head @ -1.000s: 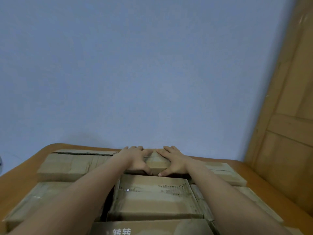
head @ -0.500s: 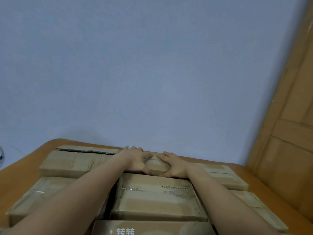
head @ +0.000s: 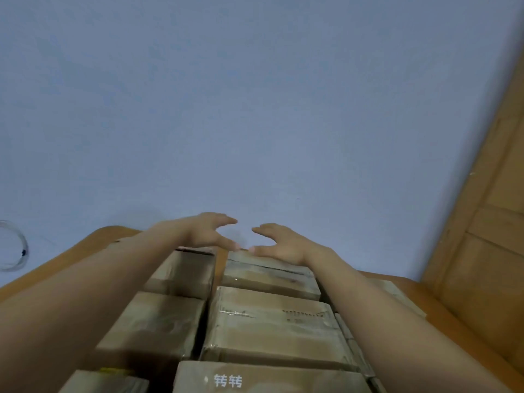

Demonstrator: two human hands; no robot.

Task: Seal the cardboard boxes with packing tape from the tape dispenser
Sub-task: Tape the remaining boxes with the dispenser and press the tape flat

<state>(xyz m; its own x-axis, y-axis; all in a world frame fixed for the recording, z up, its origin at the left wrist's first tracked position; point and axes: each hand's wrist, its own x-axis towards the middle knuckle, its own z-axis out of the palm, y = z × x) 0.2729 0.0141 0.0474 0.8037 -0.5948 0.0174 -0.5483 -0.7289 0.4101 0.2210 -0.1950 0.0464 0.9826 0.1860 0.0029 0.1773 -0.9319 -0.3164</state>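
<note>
Several brown cardboard boxes lie packed together on a wooden table (head: 93, 245). The middle box (head: 272, 321) shows shiny tape and a printed label. A far box (head: 269, 275) sits behind it, and another far box (head: 184, 272) is to its left. My left hand (head: 207, 231) and my right hand (head: 279, 243) hover just above the far boxes, fingers spread and straight, thumbs nearly meeting, holding nothing. The right thumb is at the far box's back edge. No tape dispenser is in view.
A blue-grey wall fills the upper view. A wooden door (head: 487, 236) stands at the right. A box with white printed characters (head: 255, 378) lies nearest me. A coil of thin wire (head: 14, 245) hangs at the left edge.
Both hands have lifted off the far box they were pressing and spread open above it. The view has shifted closer over the boxes.
</note>
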